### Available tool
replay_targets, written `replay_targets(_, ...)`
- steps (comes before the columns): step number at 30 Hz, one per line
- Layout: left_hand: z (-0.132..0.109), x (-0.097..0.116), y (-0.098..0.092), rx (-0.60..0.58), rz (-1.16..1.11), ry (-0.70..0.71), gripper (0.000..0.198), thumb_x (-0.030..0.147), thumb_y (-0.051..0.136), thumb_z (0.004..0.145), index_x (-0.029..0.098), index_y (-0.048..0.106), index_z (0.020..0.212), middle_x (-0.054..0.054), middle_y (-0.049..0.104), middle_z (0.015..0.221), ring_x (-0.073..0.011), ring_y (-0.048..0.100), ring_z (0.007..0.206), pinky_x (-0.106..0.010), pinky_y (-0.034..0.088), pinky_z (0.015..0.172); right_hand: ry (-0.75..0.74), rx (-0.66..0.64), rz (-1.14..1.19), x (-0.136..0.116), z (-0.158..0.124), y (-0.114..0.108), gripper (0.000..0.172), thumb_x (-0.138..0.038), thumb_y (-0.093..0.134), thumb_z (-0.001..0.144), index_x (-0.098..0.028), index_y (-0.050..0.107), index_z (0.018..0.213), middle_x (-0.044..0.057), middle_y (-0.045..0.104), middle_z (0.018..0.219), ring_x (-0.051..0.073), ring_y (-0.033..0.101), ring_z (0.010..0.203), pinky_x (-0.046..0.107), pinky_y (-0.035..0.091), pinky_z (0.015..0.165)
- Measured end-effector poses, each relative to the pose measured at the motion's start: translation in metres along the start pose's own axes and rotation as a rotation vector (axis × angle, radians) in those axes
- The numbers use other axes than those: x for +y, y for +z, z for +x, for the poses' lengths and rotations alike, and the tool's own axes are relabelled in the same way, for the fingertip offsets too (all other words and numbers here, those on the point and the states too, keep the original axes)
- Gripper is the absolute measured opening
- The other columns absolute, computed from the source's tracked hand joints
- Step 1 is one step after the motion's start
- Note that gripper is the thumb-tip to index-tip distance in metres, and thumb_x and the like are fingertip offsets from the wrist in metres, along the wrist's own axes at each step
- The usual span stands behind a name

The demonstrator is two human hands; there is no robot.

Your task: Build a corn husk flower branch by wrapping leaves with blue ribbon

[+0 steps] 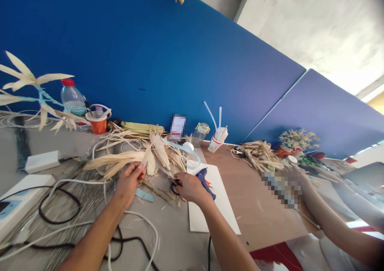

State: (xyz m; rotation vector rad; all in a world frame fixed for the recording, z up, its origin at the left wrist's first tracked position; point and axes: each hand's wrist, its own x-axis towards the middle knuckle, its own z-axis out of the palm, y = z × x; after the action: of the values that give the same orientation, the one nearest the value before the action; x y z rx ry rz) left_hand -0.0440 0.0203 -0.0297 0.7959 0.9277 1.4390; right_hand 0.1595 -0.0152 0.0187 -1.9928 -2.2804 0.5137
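Between the thumb and fingers of my left hand (pixel 129 183) is a pale strip of corn husk (pixel 146 158), pointing upward. My right hand (pixel 192 188) grips scissors (pixel 174 186) by their black handles, the blades aimed left toward the husk pile. Loose dried corn husks (pixel 120 161) spread over the table just beyond both hands. A blue glue gun (pixel 206 182) lies on a white sheet (pixel 207 219) beside my right hand. Under my hands, a light blue scrap (pixel 145 195) rests among thin stalks and trimmings.
White and black cables loop around a power strip (pixel 18 201) at the left. Along the blue partition (pixel 135 63) stand a bottle (pixel 72 99), an orange cup (pixel 98 123), a phone (pixel 177 127), a jar (pixel 200 134) and a white cup (pixel 216 141). Another person's arm (pixel 327 223) reaches in at right.
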Motion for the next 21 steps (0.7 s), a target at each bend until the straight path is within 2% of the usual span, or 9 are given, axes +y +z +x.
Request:
replay_targets(2, -0.001, 0.002, 0.001, 0.01, -0.021, -0.015, 0.032, 0.037, 0.076, 0.057, 0.014, 0.061, 0.074, 0.003, 0.056, 0.063, -0.0062, 0.044, 0.05, -0.019, 0.037, 0.047, 0.024, -0.035, 0.261, 0.01, -0.003, -0.001, 0.04, -0.02, 0.058, 0.071, -0.021, 0.06, 0.111, 0.003, 0.066, 0.089, 0.017, 0.059, 0.078, 0.024, 0.039, 0.065)
replay_targets(5, -0.002, 0.002, 0.002, -0.005, -0.054, -0.049, 0.032, 0.034, 0.078, 0.054, 0.015, 0.062, 0.074, 0.002, 0.058, 0.064, -0.0073, 0.048, 0.052, -0.02, 0.041, 0.05, 0.063, -0.095, 0.707, 0.021, -0.005, 0.0, 0.03, -0.02, 0.06, 0.07, -0.017, 0.063, 0.1, -0.001, 0.061, 0.073, 0.011, 0.053, 0.064, 0.021, 0.036, 0.058)
replay_targets(7, -0.003, 0.001, 0.003, -0.039, -0.062, -0.101, 0.031, 0.032, 0.078, 0.055, 0.015, 0.062, 0.074, 0.001, 0.061, 0.067, -0.0084, 0.052, 0.055, -0.021, 0.044, 0.053, 0.091, -0.12, 1.025, 0.023, -0.005, 0.002, 0.026, -0.024, 0.064, 0.068, -0.016, 0.064, 0.092, -0.002, 0.059, 0.069, 0.01, 0.049, 0.059, 0.02, 0.033, 0.054)
replay_targets(11, -0.008, -0.002, 0.004, -0.155, -0.069, -0.234, 0.029, 0.031, 0.078, 0.06, 0.015, 0.064, 0.079, -0.003, 0.069, 0.087, -0.01, 0.06, 0.064, -0.023, 0.048, 0.064, 0.102, -0.237, 1.529, 0.019, -0.004, 0.009, 0.044, -0.033, 0.077, 0.053, -0.016, 0.064, 0.092, -0.001, 0.059, 0.07, 0.008, 0.047, 0.055, 0.02, 0.029, 0.051)
replay_targets(13, -0.009, -0.002, 0.004, -0.206, -0.062, -0.269, 0.029, 0.032, 0.078, 0.06, 0.015, 0.064, 0.079, -0.006, 0.069, 0.099, -0.0116, 0.063, 0.069, -0.025, 0.049, 0.069, 0.084, -0.324, 1.655, 0.014, -0.003, 0.012, 0.052, -0.032, 0.081, 0.049, -0.016, 0.064, 0.095, -0.003, 0.057, 0.066, 0.006, 0.043, 0.05, 0.02, 0.029, 0.05)
replay_targets(15, -0.01, -0.002, 0.005, -0.229, -0.052, -0.281, 0.028, 0.032, 0.078, 0.061, 0.014, 0.065, 0.078, -0.007, 0.068, 0.104, -0.0142, 0.064, 0.075, -0.027, 0.05, 0.073, 0.062, -0.38, 1.699, 0.01, 0.0, 0.013, 0.05, -0.029, 0.081, 0.05, -0.015, 0.064, 0.095, -0.003, 0.056, 0.062, 0.005, 0.038, 0.046, 0.019, 0.025, 0.047)
replay_targets(18, -0.009, -0.001, 0.005, -0.215, -0.071, -0.278, 0.029, 0.031, 0.079, 0.061, 0.015, 0.065, 0.081, -0.008, 0.069, 0.103, -0.0167, 0.065, 0.082, -0.028, 0.05, 0.076, 0.039, -0.403, 1.687, 0.004, 0.003, 0.01, 0.042, -0.026, 0.079, 0.053, -0.015, 0.064, 0.091, 0.001, 0.062, 0.067, 0.004, 0.034, 0.045, 0.018, 0.019, 0.044)
replay_targets(21, -0.007, -0.001, 0.003, -0.136, -0.087, -0.264, 0.032, 0.032, 0.08, 0.058, 0.015, 0.064, 0.081, -0.006, 0.07, 0.092, -0.0145, 0.064, 0.074, -0.026, 0.05, 0.069, 0.02, -0.384, 1.665, 0.001, 0.006, 0.006, 0.04, -0.025, 0.078, 0.055, -0.016, 0.062, 0.09, 0.005, 0.065, 0.074, 0.005, 0.037, 0.048, 0.018, 0.014, 0.043)
